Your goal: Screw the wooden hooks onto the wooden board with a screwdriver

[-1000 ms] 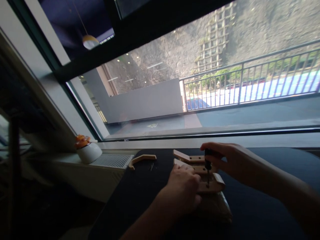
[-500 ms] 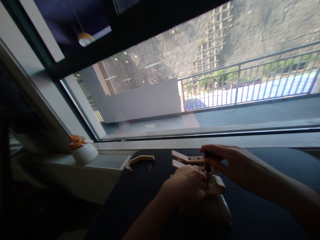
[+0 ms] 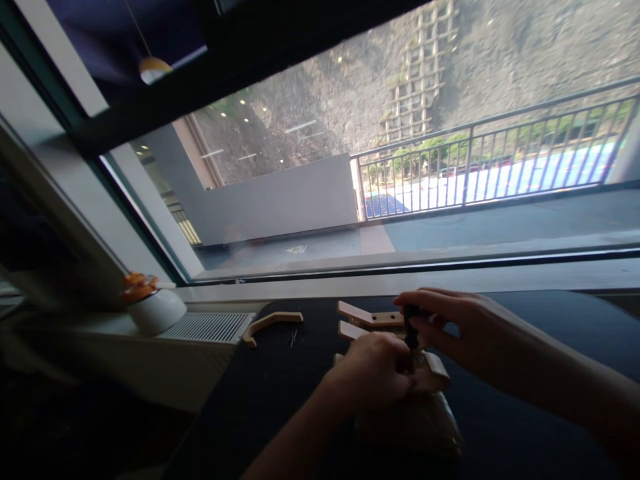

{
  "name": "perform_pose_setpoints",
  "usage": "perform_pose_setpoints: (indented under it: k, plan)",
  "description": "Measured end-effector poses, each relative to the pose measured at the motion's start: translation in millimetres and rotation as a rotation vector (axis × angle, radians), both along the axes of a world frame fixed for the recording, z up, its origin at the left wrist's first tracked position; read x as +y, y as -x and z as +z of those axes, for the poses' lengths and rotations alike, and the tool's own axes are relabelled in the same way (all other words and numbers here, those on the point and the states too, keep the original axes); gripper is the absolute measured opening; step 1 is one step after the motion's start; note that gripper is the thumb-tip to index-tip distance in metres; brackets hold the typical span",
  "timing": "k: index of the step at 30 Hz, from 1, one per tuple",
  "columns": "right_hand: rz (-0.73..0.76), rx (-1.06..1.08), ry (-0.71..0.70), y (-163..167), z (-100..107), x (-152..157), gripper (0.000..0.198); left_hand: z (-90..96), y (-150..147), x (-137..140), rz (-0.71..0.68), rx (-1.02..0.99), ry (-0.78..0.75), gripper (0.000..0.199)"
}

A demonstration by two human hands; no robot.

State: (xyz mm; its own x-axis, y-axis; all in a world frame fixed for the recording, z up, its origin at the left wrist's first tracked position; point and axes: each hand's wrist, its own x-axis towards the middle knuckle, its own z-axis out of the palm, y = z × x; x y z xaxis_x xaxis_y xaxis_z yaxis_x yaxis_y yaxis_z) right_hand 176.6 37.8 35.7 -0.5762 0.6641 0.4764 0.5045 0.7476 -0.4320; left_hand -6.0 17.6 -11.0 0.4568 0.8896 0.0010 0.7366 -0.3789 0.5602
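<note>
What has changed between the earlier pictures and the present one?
The left hand moved rightward, its fingers now close to the screwdriver's shaft; whether they touch it is unclear. Nothing was visibly let go. The right hand still holds the screwdriver; the bent wooden piece and thin metal pieces stayed put.

**Smooth, rough, matt and glossy**

At lower centre, the curved piece (image 3: 285, 317) and the angled pieces (image 3: 387, 319) look like smooth, pale wood; the fasteners (image 3: 292, 339) look metal. The table (image 3: 250, 400) looks matt. The screwdriver handle (image 3: 411, 327) resembles black plastic, the bag (image 3: 435, 427) at bottom centre glossy film. Upper right, the rock slope (image 3: 530, 47) is rough.
</note>
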Motion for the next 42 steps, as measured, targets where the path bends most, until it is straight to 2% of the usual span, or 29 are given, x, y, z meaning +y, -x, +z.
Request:
perform_pose_setpoints:
  k: [3, 12, 17, 22, 27, 32, 35, 40, 42]
  plan:
    - [0.033, 0.017, 0.056, 0.7, -2.0, 3.2, 0.030, 1.0, -0.3, -0.4, 0.001, -0.003, 0.015, 0.010]
    - [0.102, 0.057, 0.017, 5.9, -0.6, 0.7, 0.029, 1.1, 0.0, -2.2, 0.032, -0.049, 0.014, 0.010]
    - [0.031, 0.043, -0.007, 1.7, 1.3, 2.0, 0.026, 1.2, -0.5, -1.6, 0.041, -0.041, 0.024, 0.009]
    - [0.051, 0.047, -0.016, -1.8, 1.7, 2.7, 0.027, 1.2, -0.9, -0.8, 0.032, -0.012, 0.023, 0.011]
    - [-0.007, 0.034, 0.004, 1.0, 2.1, 2.7, 0.019, 1.1, -0.6, -0.6, 0.007, -0.009, 0.011, 0.011]
    - [0.060, 0.049, -0.029, 6.8, 2.4, 0.8, 0.026, 1.9, -0.7, -1.0, 0.037, 0.006, 0.018, 0.013]
    - [0.040, 0.043, -0.001, 7.5, 1.1, 0.7, 0.028, 2.1, -0.9, -1.1, 0.039, 0.011, 0.013, 0.014]
    - [-0.022, 0.000, 0.040, 2.7, -0.1, 2.8, 0.017, 1.0, -0.5, -1.0, 0.036, -0.011, 0.001, 0.012]
    - [-0.028, 0.006, 0.059, 1.8, 0.4, 2.4, 0.018, 0.6, -0.2, -1.1, 0.031, -0.013, 0.008, 0.013]
